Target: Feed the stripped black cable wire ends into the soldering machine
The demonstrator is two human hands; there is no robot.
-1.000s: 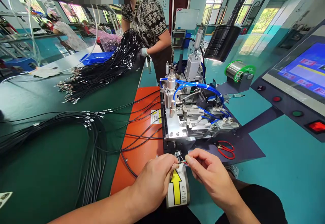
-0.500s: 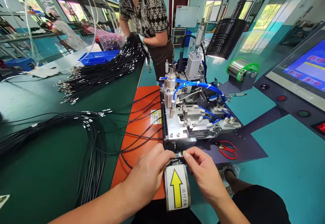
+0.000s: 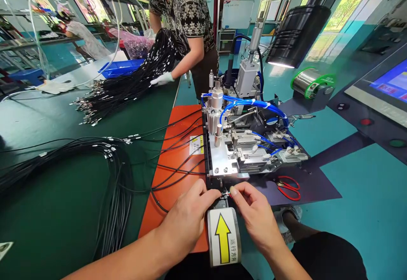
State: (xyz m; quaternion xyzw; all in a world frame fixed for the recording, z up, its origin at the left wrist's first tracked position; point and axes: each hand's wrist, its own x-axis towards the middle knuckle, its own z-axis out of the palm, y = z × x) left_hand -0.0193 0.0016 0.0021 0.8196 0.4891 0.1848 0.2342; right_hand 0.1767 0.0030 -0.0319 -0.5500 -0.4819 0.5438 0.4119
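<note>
My left hand (image 3: 190, 210) is closed, thumb and forefinger pinching a black cable (image 3: 160, 203) that runs under the palm from the orange mat. Close to its right, my right hand (image 3: 256, 214) pinches the cable's end, where a bit of red and silver shows between the fingertips; the fine detail is too small to tell. Both sets of fingertips meet over a narrow metal track at the front of the soldering machine (image 3: 222, 157). Just below them is a curved guard (image 3: 224, 237) with a yellow arrow.
Several black cables lie across the orange mat (image 3: 178, 131) into the machine's left side. A cable bundle (image 3: 117, 195) curves over the green table. Red-handled snips (image 3: 288, 188) lie right of the machine, below a solder spool (image 3: 313, 84). A co-worker's gloved hand (image 3: 162, 79) touches another bundle (image 3: 127, 89).
The co-worker's gloved hand has come down from the raised bundle and now reaches left over the table. My hands keep their pinch almost in place. The view has turned slightly left.
</note>
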